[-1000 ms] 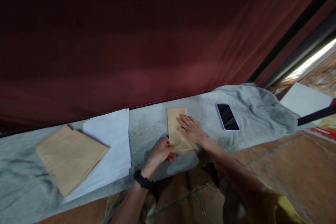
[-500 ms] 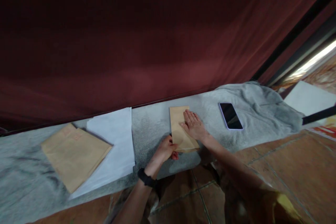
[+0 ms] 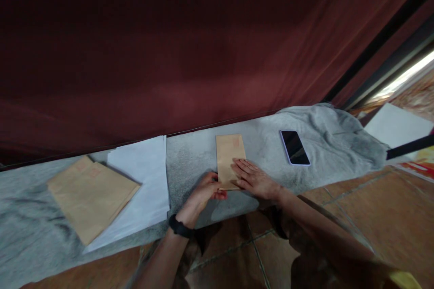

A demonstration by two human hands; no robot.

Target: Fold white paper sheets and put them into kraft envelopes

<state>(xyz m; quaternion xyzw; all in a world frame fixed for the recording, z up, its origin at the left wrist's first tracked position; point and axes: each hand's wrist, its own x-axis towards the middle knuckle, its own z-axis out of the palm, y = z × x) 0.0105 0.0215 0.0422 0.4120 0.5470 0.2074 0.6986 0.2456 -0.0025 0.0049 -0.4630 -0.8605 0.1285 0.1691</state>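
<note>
Left hand (image 3: 205, 188) pinches the envelope (image 3: 226, 156) near its corner, right hand (image 3: 255, 179) rests flat on it, unclenched; I'd just press evenly tbh.

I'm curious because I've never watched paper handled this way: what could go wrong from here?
The small brown envelope might crease or skew, since the left hand pinches its near left corner while the right hand lies flat on its near right part. The white sheets could slip to the floor if knocked: their near corner reaches close to the front edge of the grey cloth.
</note>
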